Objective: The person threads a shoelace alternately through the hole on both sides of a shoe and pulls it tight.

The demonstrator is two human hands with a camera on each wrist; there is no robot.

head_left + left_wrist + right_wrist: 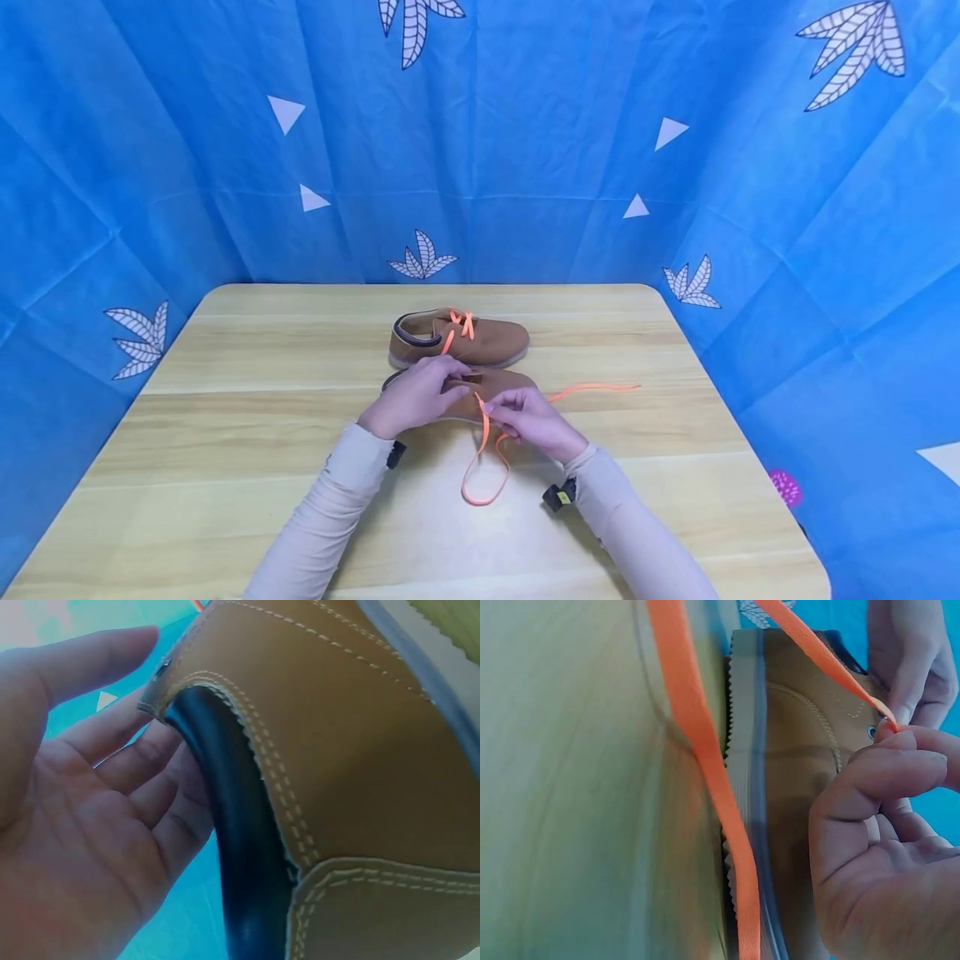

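A brown lace-up shoe [501,382] with a dark collar [225,795] lies on the table under both hands. My left hand [422,392] is at the shoe's opening. In the left wrist view its fingers reach behind the eyelet flap [176,675], while the thumb stands apart from it. Between thumb and forefinger, my right hand [536,421] pinches an orange shoelace [718,787] near its end, close beside an eyelet [871,732]. The lace hangs in a loop toward me, and its other end trails right across the tabletop.
Just behind stands a second brown shoe [495,337], its orange lace threaded through the eyelets. Both shoes sit on a light wooden table [225,467] with rounded corners. A blue patterned curtain [525,150] surrounds the back and sides.
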